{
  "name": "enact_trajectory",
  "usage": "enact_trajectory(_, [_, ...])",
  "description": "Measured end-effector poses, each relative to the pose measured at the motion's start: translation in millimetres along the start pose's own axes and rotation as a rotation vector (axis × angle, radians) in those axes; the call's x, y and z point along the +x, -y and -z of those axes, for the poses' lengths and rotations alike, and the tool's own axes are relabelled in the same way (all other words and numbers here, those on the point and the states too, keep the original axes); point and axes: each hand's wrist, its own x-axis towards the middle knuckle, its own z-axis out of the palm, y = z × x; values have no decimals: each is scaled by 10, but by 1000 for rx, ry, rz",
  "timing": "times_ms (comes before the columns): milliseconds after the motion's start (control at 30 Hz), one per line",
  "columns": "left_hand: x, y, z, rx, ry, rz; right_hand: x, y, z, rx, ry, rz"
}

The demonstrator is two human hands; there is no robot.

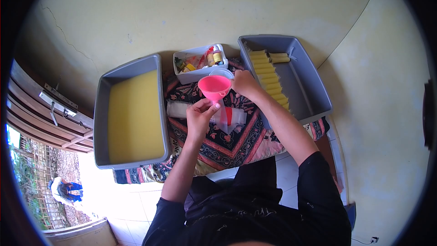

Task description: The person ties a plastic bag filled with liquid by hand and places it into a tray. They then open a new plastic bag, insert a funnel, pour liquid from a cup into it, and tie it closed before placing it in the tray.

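A: Here we are over the cloth (227, 142), a dark floral spread, pale wall (182, 9) at twelve o'clock, white tiles (287, 173) at six!

B: Make the funnel (215, 86) our clock's centre. A grey tub (104, 109) of yellow liquid (136, 118) sits between eight and nine; a second tub (305, 82), yellow tubes (268, 75) lined up inside, at three; the white box (191, 77), bottles (217, 57) and all, at eleven.

A: Farther out, we have a wooden door (32, 100) at nine and a person (66, 189) outdoors at eight. Our hands?

B: Busy! Our left hand (199, 118) pinches the funnel's neck, a clear bag (224, 120) hanging below at six. Our right hand (244, 84), at three, is closed on a cup (221, 73) at one; whether cup meets funnel, we can't tell.

A: And edges?

B: The tub rims wall us in at nine and three, and the cloth's near edge drops off at six. We've bare cloth from five to six, just short of that edge, and bare floor along the second tub's far side at three.
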Motion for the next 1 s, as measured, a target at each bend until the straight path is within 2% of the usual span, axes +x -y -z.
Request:
enact_trajectory(33, [-2, -1, -2, 0, 2, 0, -7, 16, 40, 110, 116, -27])
enact_trajectory(267, [-24, -29, 36, -7, -27, 9, 68, -128, -18, 375, 109, -28])
enact_trajectory(333, [-28, -41, 50, 3, -32, 8, -26, -83, 53, 669, 22, -56])
enact_trajectory(367, [-30, -46, 56, 13, -32, 6, -55, -69, 103, 669, 22, -54])
enact_trajectory(433, [-34, -61, 58, 26, -31, 3, -130, -12, 221, 909, 30, -21])
enact_trajectory(667, [-80, -202, -90, 20, 42, -47, -443, 264, 647, 1018, -137, 188])
enact_trajectory(1000, [-45, -380, -322, 94, 117, -89, -767, 431, 924, 903, -332, 399])
